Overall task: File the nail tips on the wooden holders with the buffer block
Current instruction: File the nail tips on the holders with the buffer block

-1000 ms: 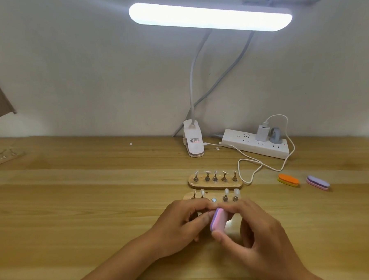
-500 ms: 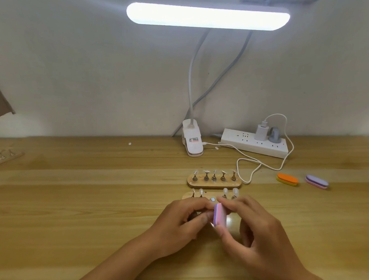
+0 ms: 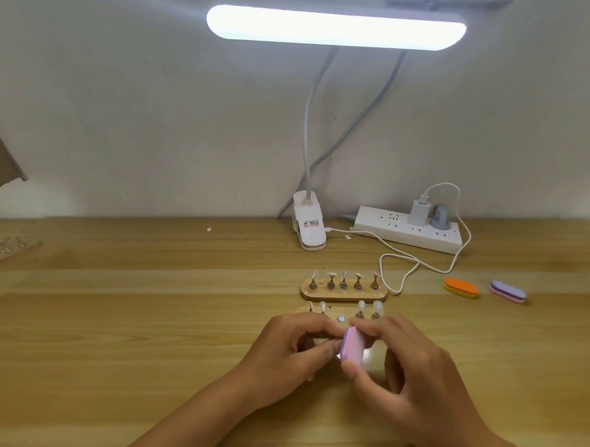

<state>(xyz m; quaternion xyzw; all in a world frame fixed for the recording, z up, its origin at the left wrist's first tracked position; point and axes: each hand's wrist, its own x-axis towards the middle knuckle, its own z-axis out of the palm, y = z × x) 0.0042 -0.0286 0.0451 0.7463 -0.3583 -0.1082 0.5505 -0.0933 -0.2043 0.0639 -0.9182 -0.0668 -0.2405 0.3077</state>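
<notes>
Head view: one camera looks down on the desk (image 3: 121, 335).
Right hand (image 3: 421, 380): its fingers are clamped on the pink buffer block (image 3: 352, 348), thumb at the near end and fingertips over the far end.
Left hand (image 3: 290, 350): its fingers are pinched together against the block's left face. What they pinch is mostly hidden, but it is probably one nail tip lifted out for filing.
Near holder (image 3: 330, 314): it lies just behind both hands. Four nail tips (image 3: 361, 304) stand on it and the middle seat (image 3: 341, 319) is bare.
Far holder (image 3: 343, 292): it carries five tips and neither hand touches it.
Change: over the last second the block has rocked upright and tilted back, shifting only slightly. Both hands have kept their place.
Meaning: this looks like short filing strokes on a single tip, so the task seems to be in an early or middle stage with other tips left to do.
Spare blocks: an orange block (image 3: 461, 287) and a purple block (image 3: 507, 291) lie well apart to the right.
</notes>
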